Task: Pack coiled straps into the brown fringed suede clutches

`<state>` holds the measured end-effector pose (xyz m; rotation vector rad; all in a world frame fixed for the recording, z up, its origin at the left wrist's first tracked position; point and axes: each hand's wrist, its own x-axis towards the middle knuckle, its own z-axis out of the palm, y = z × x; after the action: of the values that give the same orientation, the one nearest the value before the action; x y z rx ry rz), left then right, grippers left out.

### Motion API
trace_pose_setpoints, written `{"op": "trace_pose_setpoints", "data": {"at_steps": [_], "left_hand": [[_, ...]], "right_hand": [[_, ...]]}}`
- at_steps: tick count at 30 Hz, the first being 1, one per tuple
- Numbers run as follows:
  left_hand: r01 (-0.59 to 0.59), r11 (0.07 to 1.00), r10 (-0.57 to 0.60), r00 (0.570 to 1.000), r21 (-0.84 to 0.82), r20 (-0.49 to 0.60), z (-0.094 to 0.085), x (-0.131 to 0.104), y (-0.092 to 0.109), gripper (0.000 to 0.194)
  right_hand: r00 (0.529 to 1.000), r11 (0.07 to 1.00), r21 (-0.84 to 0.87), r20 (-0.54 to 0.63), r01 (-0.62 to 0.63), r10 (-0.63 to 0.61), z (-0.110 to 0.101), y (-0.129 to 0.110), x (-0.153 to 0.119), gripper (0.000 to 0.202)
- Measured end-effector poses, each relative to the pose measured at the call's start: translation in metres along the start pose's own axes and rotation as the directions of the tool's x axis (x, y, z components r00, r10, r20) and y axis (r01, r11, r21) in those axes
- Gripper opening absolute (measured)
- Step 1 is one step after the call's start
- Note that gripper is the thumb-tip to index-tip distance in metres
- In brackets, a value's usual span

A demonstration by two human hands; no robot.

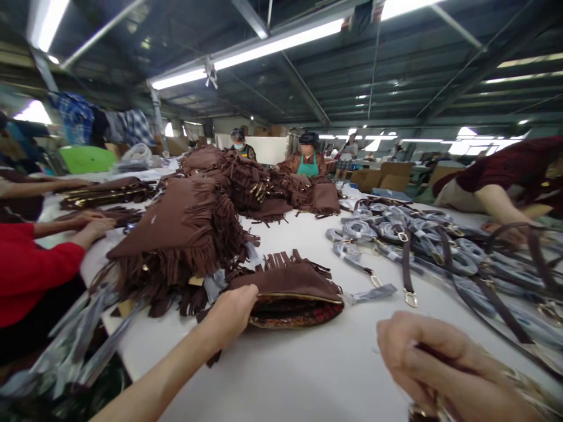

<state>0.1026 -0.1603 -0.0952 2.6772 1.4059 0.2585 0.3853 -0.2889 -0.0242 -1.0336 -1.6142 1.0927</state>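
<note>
A brown fringed bag (pixel 290 281) lies on the white table in front of me, its mouth parted toward me and a patterned lining showing. My left hand (pixel 235 310) is closed on the left end of the bag's opening edge. At the lower right, my right hand (pixel 435 357) is curled with fingers pressed together, apart from the bag. Below it, at the picture's bottom edge, a brown strap with gold metal fittings (pixel 424 412) shows in its grip, mostly hidden by the hand. A small plastic-wrapped piece (pixel 372 294) touches the bag's right corner.
Brown fringed bags (pixel 176 217) are heaped at left and behind. Wrapped straps with gold buckles (pixel 422 234) cover the table's right side. A co-worker's hands (pixel 94 225) work at the left, beside a red sleeve (pixel 39 264). Another person's arm (pixel 501 202) reaches in at right.
</note>
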Motion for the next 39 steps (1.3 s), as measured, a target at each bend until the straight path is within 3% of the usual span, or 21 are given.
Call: {"op": "trace_pose_setpoints", "data": {"at_steps": [2,5,8,11,13,16,19,22,25,29,32,36,39], "left_hand": [[0.011,0.998,-0.014,0.998,-0.058,-0.057,-0.011,0.004,0.000,0.018],[0.008,0.990,-0.023,0.994,-0.142,-0.107,-0.018,0.005,0.001,0.018],[-0.010,0.979,-0.015,0.993,-0.204,-0.120,-0.012,-0.001,0.001,0.019],[-0.034,0.956,0.005,0.995,-0.290,-0.100,-0.003,-0.009,-0.001,0.018],[-0.060,0.927,0.018,0.993,-0.370,-0.116,-0.002,-0.013,-0.003,0.020],[-0.155,0.896,0.099,0.983,-0.415,-0.154,-0.005,-0.015,-0.007,0.038],[-0.205,0.922,0.209,0.978,-0.330,-0.024,-0.009,-0.012,-0.008,0.045],[-0.121,0.971,0.142,0.986,-0.205,0.091,-0.010,-0.009,-0.006,0.047],[-0.059,0.985,0.065,0.997,-0.162,0.034,-0.012,-0.007,-0.001,0.056],[0.015,1.000,-0.016,0.999,0.027,0.036,-0.021,-0.006,0.019,0.053],[0.000,0.982,-0.017,0.996,0.191,0.090,-0.023,-0.007,0.054,0.032],[-0.226,0.974,0.216,0.942,0.008,0.256,0.001,0.003,0.101,0.029],[-0.208,0.972,0.226,0.953,-0.105,0.202,0.026,0.030,0.109,0.031]], "right_hand": [[0.986,0.989,-0.113,0.125,-0.096,0.110,0.010,0.009,0.014,0.029],[0.979,0.963,-0.269,0.193,-0.016,0.070,0.034,0.032,0.040,0.025],[0.974,0.939,-0.345,0.211,-0.005,0.082,0.058,0.065,0.059,0.020],[0.980,0.949,-0.316,0.195,0.019,0.045,0.068,0.092,0.068,0.019],[0.987,0.961,-0.272,0.163,0.042,0.003,0.068,0.103,0.071,0.021],[0.991,0.956,-0.288,0.131,0.052,-0.015,0.065,0.110,0.075,0.025],[0.992,0.944,-0.329,0.116,0.000,0.040,0.059,0.117,0.077,0.027],[0.983,0.930,-0.336,0.048,-0.151,0.177,0.044,0.125,0.075,0.027],[0.947,0.902,-0.303,0.002,-0.306,0.322,0.020,0.126,0.068,0.029],[0.840,0.833,-0.159,0.032,-0.530,0.541,-0.003,0.114,0.058,0.036],[0.823,0.821,-0.114,0.034,-0.560,0.566,-0.007,0.109,0.056,0.041],[0.838,0.839,-0.065,0.042,-0.541,0.544,-0.008,0.113,0.056,0.043],[0.855,0.857,-0.045,0.048,-0.514,0.516,-0.010,0.119,0.056,0.042]]}}
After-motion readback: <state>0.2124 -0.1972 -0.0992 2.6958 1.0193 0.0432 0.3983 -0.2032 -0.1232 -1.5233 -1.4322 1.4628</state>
